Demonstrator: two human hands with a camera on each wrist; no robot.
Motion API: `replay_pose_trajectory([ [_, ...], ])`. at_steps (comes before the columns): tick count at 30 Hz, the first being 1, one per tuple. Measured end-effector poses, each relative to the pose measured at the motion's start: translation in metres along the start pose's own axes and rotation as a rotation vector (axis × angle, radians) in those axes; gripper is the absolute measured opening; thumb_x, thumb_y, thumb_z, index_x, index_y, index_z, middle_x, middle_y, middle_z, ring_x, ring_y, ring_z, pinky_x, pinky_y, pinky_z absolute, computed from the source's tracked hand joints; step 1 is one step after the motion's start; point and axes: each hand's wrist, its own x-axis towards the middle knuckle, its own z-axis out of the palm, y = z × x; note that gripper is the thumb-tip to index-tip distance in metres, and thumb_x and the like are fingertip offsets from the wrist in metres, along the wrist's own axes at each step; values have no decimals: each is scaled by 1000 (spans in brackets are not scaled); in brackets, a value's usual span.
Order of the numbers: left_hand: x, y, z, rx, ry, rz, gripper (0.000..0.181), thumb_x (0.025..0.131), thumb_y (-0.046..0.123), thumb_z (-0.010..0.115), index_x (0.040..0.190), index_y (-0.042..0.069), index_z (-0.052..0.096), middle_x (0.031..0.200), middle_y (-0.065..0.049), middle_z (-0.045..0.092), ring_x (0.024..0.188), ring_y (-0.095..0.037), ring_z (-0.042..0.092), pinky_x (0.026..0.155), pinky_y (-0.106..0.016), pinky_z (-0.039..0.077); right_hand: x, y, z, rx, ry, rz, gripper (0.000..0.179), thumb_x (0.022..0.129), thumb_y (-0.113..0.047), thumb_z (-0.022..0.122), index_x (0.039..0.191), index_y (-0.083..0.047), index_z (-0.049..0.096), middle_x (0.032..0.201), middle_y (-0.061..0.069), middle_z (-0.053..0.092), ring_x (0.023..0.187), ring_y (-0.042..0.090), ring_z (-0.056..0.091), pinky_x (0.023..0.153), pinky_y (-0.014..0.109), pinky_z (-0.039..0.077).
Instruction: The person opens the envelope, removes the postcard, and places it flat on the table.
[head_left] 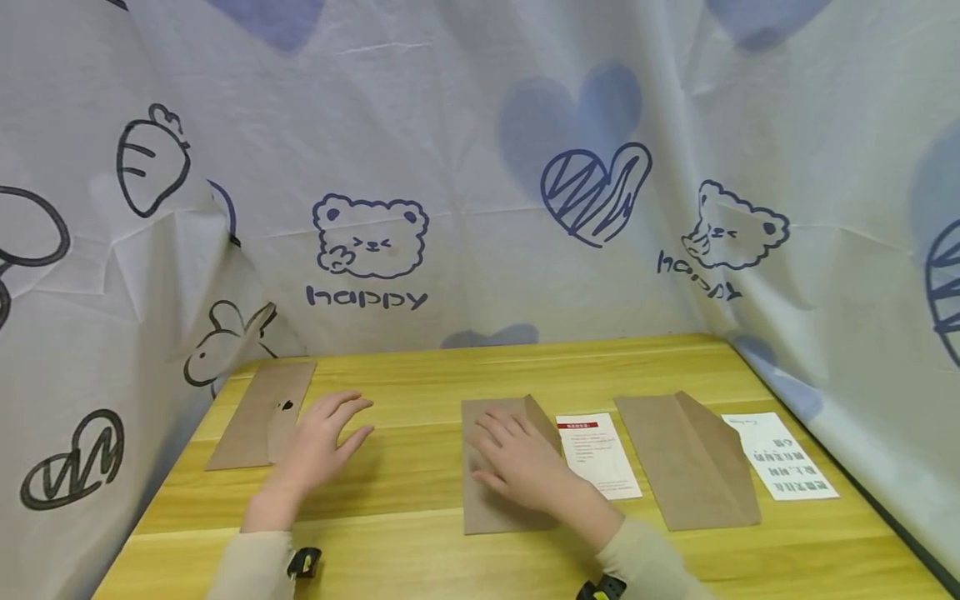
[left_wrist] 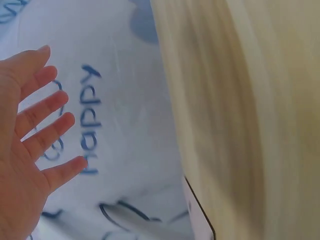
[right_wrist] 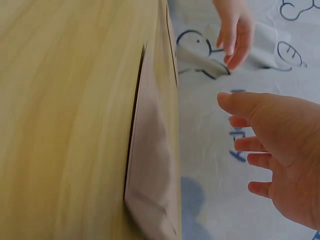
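Observation:
My right hand (head_left: 517, 462) hovers over a brown paper envelope (head_left: 480, 500) in the middle of the table, fingers extended and holding nothing. That envelope lies flat with its pointed flap folded out to the right; the right wrist view shows it below the raised hand (right_wrist: 285, 155). My left hand (head_left: 318, 446) is in the air just right of another brown envelope (head_left: 251, 417), which bears a small black mark near its right edge. In the left wrist view the hand's fingers (left_wrist: 47, 107) are spread with nothing between them.
Right of the middle envelope lies a white printed card (head_left: 600, 458) with a red band. Beyond it come a third brown envelope (head_left: 675, 467), flap opened to the right, and a second white card (head_left: 783, 458) with large print. A patterned white cloth (head_left: 480, 167) hangs around the wooden table (head_left: 405, 558).

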Motion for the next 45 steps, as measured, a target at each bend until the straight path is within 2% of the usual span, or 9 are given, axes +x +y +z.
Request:
replay_pose_trajectory([
  [7,-16,-31,-14,38,-39,-161,36,88,20,72,121,6,64,127,-18,60,117,-39,55,97,-58,44,17,-27,2,19,-106,-19,50,97,-46,53,140,-21,49,151,7,43,145,28,33,115,50,33],
  [12,-27,-51,-26,34,-48,-254,39,90,20,70,124,3,61,130,-22,56,119,-44,51,99,-60,41,27,-42,8,-9,-126,-54,52,98,-50,50,142,-22,47,152,6,41,147,27,29,117,48,31],
  [18,-39,-71,-40,16,-98,-379,45,94,26,65,130,2,55,138,-28,46,123,-50,44,99,-66,35,39,-58,15,50,-153,-82,53,98,-48,50,144,-21,44,154,7,39,148,29,28,116,51,31],
  [25,-46,-86,-44,67,-169,-442,49,99,28,57,140,3,47,146,-33,36,129,-55,36,102,-71,29,57,-75,22,63,-197,-101,57,99,-51,46,148,-23,39,157,5,33,150,26,23,118,50,28],
  [28,-47,-91,-45,68,-223,-470,51,101,27,52,145,4,41,149,-34,30,132,-55,31,102,-74,26,64,-82,26,68,-211,-108,58,99,-53,44,149,-24,37,158,4,32,150,25,23,119,49,26],
  [37,-55,-113,-50,53,-484,-578,62,104,39,38,152,1,25,155,-36,13,141,-56,13,101,-81,15,80,-96,34,55,-240,-114,59,99,-56,40,151,-28,34,159,2,31,150,22,22,119,47,28],
  [41,-59,-121,-51,40,-578,-616,69,103,45,36,153,0,19,155,-36,8,141,-57,9,100,-82,12,85,-102,37,64,-253,-116,61,99,-57,39,153,-28,31,160,1,29,151,21,20,119,47,27],
  [45,-59,-125,-53,27,-659,-654,71,102,44,39,152,-2,16,153,-38,6,140,-58,7,101,-82,11,89,-106,41,81,-271,-113,63,99,-57,38,154,-28,28,161,1,26,151,21,19,119,47,27],
])
